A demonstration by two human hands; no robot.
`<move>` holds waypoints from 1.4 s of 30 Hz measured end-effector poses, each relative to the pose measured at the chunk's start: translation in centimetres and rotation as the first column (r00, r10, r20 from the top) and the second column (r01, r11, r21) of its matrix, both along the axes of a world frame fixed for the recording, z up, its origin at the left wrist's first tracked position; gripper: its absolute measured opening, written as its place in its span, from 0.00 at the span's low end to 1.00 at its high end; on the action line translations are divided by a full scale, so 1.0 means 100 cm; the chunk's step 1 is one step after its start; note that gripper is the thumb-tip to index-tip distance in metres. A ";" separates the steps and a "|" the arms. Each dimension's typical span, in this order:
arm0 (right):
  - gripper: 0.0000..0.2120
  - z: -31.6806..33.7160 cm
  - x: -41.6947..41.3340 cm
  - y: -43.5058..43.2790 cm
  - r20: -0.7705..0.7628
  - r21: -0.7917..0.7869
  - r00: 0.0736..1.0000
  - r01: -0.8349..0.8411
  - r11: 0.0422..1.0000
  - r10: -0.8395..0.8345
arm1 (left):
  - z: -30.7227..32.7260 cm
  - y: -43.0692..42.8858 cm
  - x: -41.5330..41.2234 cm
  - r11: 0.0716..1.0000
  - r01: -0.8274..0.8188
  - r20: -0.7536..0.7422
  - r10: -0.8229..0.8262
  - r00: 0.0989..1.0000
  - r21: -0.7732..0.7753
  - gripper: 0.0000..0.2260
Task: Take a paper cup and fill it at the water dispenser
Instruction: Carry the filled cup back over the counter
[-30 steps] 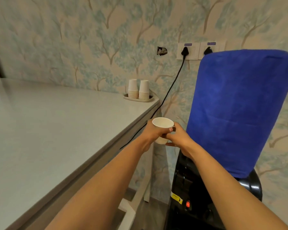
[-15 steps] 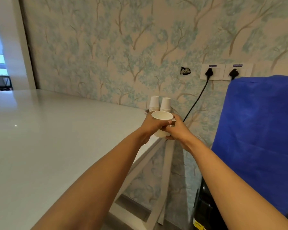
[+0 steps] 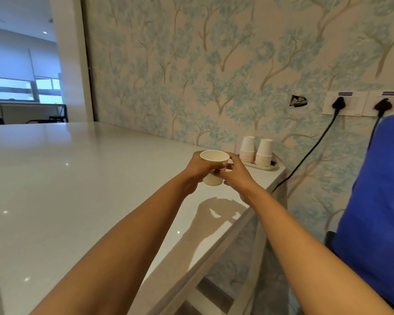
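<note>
A white paper cup [image 3: 214, 158] is held upright in the air above the white table [image 3: 77, 178], mouth up. My left hand [image 3: 199, 170] wraps its left side and my right hand [image 3: 237, 176] grips its right side. I cannot see whether there is water inside. The water dispenser shows only as a blue cloth cover [image 3: 373, 201] over its bottle at the right edge; its taps are out of view.
Two stacks of upside-down paper cups [image 3: 256, 151] stand on a small tray [image 3: 263, 166] at the table's far corner by the wallpapered wall. Two black plugs [image 3: 338, 103] with cables hang from wall sockets. An opening to another room is at the left.
Both hands have carried the cup left, from in front of the dispenser to over the table's corner. The view has swung left and up, so the dispenser's black body has left the frame.
</note>
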State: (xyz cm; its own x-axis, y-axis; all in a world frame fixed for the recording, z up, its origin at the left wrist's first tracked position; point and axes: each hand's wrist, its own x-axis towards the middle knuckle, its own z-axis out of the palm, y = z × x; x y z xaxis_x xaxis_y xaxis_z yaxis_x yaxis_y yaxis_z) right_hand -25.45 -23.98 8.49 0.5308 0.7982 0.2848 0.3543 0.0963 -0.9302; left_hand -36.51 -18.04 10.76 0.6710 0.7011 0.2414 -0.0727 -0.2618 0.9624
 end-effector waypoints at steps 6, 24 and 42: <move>0.32 -0.013 -0.019 0.029 0.011 -0.023 1.000 -0.028 0.999 0.028 | -0.013 0.025 -0.021 0.999 -0.047 -0.004 0.047 0.999 -0.027 0.21; 0.31 -0.055 -0.036 0.061 0.036 -0.145 0.998 -0.049 0.988 0.054 | -0.068 0.064 -0.029 0.986 -0.144 -0.056 0.139 0.989 -0.086 0.23; 0.31 -0.055 -0.044 0.047 -0.004 -0.171 0.999 -0.044 0.984 0.044 | -0.074 0.063 -0.037 0.963 -0.202 -0.049 0.196 0.979 -0.177 0.34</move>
